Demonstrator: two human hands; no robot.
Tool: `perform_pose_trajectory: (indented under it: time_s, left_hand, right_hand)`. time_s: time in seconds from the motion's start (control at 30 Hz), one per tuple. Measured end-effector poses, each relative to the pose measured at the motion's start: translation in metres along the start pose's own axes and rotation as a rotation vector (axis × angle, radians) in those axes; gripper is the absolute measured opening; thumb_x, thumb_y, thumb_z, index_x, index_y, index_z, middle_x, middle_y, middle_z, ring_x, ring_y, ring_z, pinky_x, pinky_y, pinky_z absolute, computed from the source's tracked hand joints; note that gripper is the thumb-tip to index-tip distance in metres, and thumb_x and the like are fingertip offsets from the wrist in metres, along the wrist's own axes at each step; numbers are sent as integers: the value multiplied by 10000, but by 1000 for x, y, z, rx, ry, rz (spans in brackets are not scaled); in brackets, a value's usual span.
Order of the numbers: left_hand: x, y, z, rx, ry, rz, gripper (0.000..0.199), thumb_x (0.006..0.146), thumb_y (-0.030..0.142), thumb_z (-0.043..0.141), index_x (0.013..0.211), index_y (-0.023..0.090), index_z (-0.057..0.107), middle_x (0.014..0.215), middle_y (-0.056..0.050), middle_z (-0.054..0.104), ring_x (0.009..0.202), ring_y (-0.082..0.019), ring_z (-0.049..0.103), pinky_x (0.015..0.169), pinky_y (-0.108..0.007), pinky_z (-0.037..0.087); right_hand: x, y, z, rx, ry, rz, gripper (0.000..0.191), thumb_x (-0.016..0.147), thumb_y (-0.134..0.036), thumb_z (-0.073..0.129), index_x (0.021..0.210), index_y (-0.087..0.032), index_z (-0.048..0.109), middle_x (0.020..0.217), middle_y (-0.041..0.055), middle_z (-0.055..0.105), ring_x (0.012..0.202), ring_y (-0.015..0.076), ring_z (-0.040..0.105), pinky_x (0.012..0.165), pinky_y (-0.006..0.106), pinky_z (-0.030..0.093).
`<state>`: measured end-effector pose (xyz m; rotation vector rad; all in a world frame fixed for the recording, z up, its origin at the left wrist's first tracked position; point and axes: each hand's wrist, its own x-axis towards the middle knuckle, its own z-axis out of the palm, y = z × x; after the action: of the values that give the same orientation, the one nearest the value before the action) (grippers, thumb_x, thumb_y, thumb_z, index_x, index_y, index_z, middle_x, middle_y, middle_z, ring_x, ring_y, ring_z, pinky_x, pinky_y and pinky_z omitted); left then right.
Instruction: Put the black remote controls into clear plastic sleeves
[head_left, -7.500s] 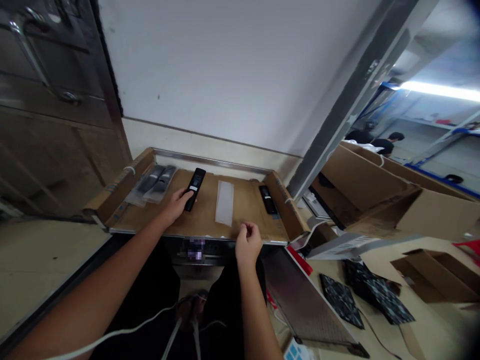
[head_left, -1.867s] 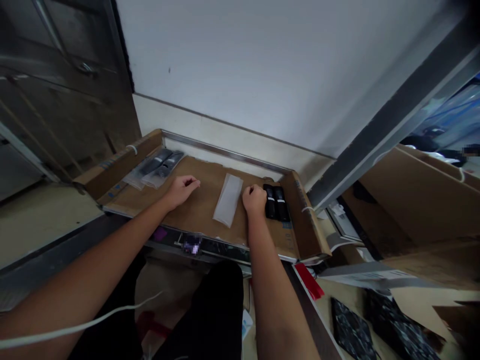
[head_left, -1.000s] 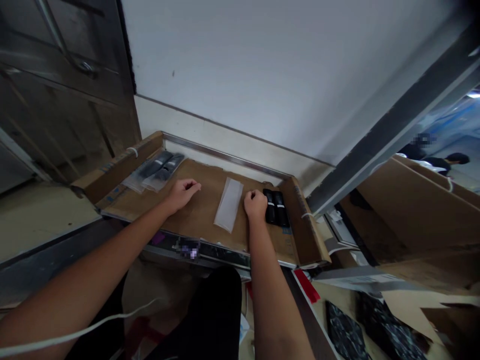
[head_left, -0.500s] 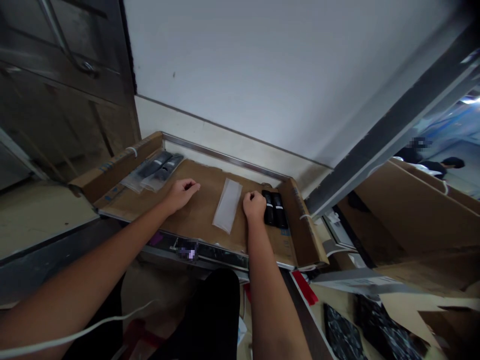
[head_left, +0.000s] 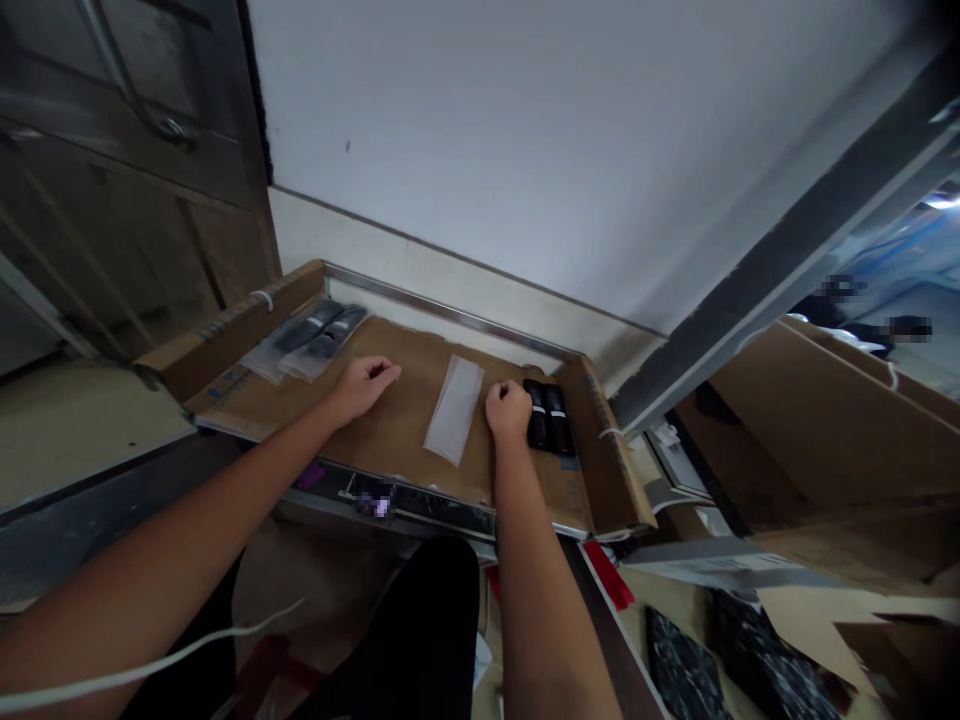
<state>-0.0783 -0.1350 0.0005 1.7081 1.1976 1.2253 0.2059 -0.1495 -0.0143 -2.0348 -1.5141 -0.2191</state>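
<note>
My left hand (head_left: 365,388) rests on the brown cardboard lining (head_left: 401,440), loosely closed with the thumb near the curled fingers; nothing shows in it. To its left lie two clear plastic bags (head_left: 304,362) with dark, banded items inside. My right hand (head_left: 509,410) is curled into a fist on the cardboard, and I see nothing held there. Between the hands is a stack of flat translucent plastic bags (head_left: 454,410), apart from both. Just right of the fist, two black items with white bands (head_left: 548,415) lie side by side; the fist slightly overlaps their edge.
Upright cardboard flaps border the bench at the left (head_left: 225,325) and right (head_left: 611,450). A white wall (head_left: 480,160) stands behind, with a metal door (head_left: 127,180) at far left. A large cardboard box (head_left: 847,420) is at right. A white cable (head_left: 150,668) crosses my left forearm.
My hands and the things on the bench look unmoved. At far right, a person in the background has shifted slightly.
</note>
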Motion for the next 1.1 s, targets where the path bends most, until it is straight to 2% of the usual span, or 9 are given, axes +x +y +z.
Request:
perform_pose_trajectory:
  time_s: [0.87,1.1]
  left_hand:
    - [2,-6,1,37,-18,18,319,810,469,583,694,181,658,675,1,616,655,-147,510,638,-277,373]
    - [1,-2,0,40,-19,22,313,802,455,589,673,176,649,648,2,595,636,-143,496,628,-277,366]
  right_hand:
    - [0,-2,-2,11,-20,19,252,886,-209,468,806,-137,696,868,135,722,794,231,611,731,300,358]
    - [1,0,-1,21,-22,12,249,886,-208,473,806,-140,699,858,129,721,781,227,608,731,299,366]
